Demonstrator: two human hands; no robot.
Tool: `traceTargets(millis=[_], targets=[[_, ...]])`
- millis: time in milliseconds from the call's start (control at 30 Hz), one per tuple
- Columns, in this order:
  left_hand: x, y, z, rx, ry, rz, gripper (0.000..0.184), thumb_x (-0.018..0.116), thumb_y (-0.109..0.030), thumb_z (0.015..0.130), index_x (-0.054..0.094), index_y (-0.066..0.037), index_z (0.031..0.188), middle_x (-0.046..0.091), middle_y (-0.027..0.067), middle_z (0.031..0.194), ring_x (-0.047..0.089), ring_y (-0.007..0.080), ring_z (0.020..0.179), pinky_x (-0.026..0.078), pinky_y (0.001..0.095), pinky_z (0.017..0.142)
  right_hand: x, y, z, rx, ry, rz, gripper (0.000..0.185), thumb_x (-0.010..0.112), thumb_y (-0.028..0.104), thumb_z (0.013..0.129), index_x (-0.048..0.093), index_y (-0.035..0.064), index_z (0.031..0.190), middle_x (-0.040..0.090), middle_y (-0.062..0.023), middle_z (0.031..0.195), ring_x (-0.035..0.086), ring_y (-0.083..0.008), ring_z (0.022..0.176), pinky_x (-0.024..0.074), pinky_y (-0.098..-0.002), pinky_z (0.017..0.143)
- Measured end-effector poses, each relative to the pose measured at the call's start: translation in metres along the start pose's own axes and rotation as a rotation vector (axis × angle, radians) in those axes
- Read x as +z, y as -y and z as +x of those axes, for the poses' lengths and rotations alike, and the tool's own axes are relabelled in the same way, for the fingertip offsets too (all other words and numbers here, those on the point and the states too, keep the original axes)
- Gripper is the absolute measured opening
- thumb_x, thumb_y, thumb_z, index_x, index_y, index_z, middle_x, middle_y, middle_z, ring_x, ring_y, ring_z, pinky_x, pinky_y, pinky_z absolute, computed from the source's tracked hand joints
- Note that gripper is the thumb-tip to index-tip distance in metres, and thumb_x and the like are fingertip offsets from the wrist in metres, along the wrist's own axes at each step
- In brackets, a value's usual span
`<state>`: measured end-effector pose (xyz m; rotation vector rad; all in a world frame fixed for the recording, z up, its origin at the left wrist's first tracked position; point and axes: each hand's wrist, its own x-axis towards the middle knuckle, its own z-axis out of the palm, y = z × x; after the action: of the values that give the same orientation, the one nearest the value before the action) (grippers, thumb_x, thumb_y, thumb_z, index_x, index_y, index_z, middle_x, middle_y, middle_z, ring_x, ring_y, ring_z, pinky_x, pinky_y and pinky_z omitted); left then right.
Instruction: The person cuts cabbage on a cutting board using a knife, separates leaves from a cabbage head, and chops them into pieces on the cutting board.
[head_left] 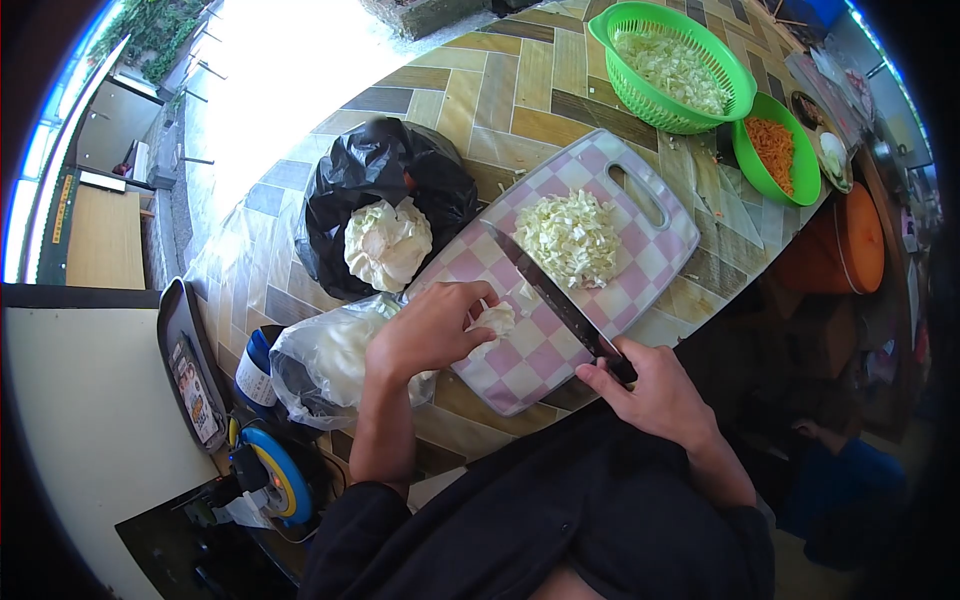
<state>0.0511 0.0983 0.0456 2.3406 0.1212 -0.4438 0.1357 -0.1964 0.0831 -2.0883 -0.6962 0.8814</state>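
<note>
My right hand (650, 388) is wrapped round the handle of a kitchen knife (550, 290), its dark blade slanting across the pink and white checkered cutting board (490, 372). Beyond the blade lies a heap of chopped cabbage (568, 238). Closed fingers of my left hand (430, 325) hold a small pale cabbage piece (494, 320) over the board's left part, apart from the blade. A larger piece of cabbage (388, 245) rests in a black plastic bag (335, 190) at the upper left of the board.
A clear plastic bag (318, 365) with pale contents sits beside my left wrist. At the back right stand a green colander (640, 95) of chopped cabbage and a green bowl (810, 180) of shredded orange food, perhaps carrot. An orange bucket (858, 240) is beyond the table's right edge.
</note>
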Motion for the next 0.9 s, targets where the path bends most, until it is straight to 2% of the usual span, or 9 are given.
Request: traceTargets(millis=[67,167,233,367,533,633,767,900], targets=[[0.001,0.000,0.000,0.013,-0.054,0.023,0.041,0.084,-0.021,0.087,0.067,-0.003,0.119,0.071,0.0119,0.091,0.070,0.0252,0.085,0.055,0.0383,0.078,-0.010,0.002,-0.010,0.054,0.036,-0.062,0.039,0.068,0.039,0.104,0.062,0.0008,0.103,0.064,-0.0179,0.065,0.067,-0.0411,0.063,0.0505,-0.0463,0.062],[-0.004,-0.010,-0.003,-0.038,-0.065,-0.001,0.039,0.085,-0.021,0.085,0.066,-0.004,0.115,0.071,0.0118,0.092,0.070,0.0255,0.087,0.056,0.0377,0.080,-0.026,0.012,-0.025,0.252,0.130,-0.126,0.035,0.063,0.037,0.106,0.059,0.0035,0.118,0.061,-0.0190,0.063,0.065,-0.0435,0.062,0.0486,-0.0495,0.061],[-0.007,-0.011,0.000,-0.073,-0.026,-0.035,0.038,0.086,-0.021,0.085,0.065,-0.004,0.112,0.071,0.0113,0.092,0.071,0.0253,0.089,0.056,0.0372,0.080,-0.032,0.011,-0.034,0.217,0.146,-0.125,0.033,0.062,0.033,0.107,0.055,0.0049,0.124,0.060,-0.0193,0.062,0.065,-0.0436,0.062,0.0475,-0.0502,0.060],[-0.010,-0.011,0.004,-0.005,0.003,-0.100,0.038,0.086,-0.022,0.085,0.065,-0.005,0.112,0.071,0.0108,0.091,0.071,0.0243,0.089,0.057,0.0365,0.080,-0.041,0.011,-0.043,0.207,0.205,-0.096,0.034,0.061,0.027,0.107,0.053,0.0061,0.132,0.060,-0.0192,0.063,0.066,-0.0434,0.063,0.0468,-0.0509,0.061],[-0.007,-0.011,0.006,-0.033,0.021,-0.064,0.035,0.085,-0.021,0.087,0.068,-0.004,0.112,0.073,0.0117,0.093,0.072,0.0237,0.089,0.058,0.0359,0.079,-0.050,0.010,-0.049,0.100,0.256,-0.133,0.042,0.060,0.021,0.106,0.050,0.0059,0.144,0.066,-0.0220,0.074,0.069,-0.0408,0.072,0.0514,-0.0498,0.069],[-0.001,0.000,0.004,0.066,-0.059,-0.029,0.032,0.084,-0.020,0.087,0.072,-0.003,0.113,0.075,0.0120,0.096,0.073,0.0246,0.087,0.058,0.0360,0.079,-0.049,0.002,-0.051,0.089,0.263,-0.081,0.044,0.058,0.019,0.107,0.049,0.0052,0.147,0.070,-0.0220,0.082,0.071,-0.0405,0.079,0.0541,-0.0484,0.074],[-0.004,-0.002,0.002,0.000,-0.025,-0.056,0.032,0.083,-0.018,0.087,0.074,-0.003,0.114,0.077,0.0116,0.092,0.074,0.0250,0.085,0.058,0.0366,0.079,-0.048,0.001,-0.052,0.110,0.282,-0.067,0.046,0.056,0.019,0.108,0.047,0.0070,0.152,0.073,-0.0195,0.089,0.071,-0.0430,0.085,0.0554,-0.0489,0.079],[-0.003,-0.004,0.003,-0.078,0.003,-0.070,0.030,0.083,-0.018,0.086,0.074,-0.002,0.110,0.078,0.0106,0.086,0.076,0.0247,0.081,0.058,0.0365,0.077,-0.048,0.012,-0.050,0.075,0.266,-0.094,0.051,0.054,0.019,0.109,0.044,0.0138,0.159,0.074,-0.0196,0.092,0.071,-0.0441,0.085,0.0551,-0.0507,0.080]])
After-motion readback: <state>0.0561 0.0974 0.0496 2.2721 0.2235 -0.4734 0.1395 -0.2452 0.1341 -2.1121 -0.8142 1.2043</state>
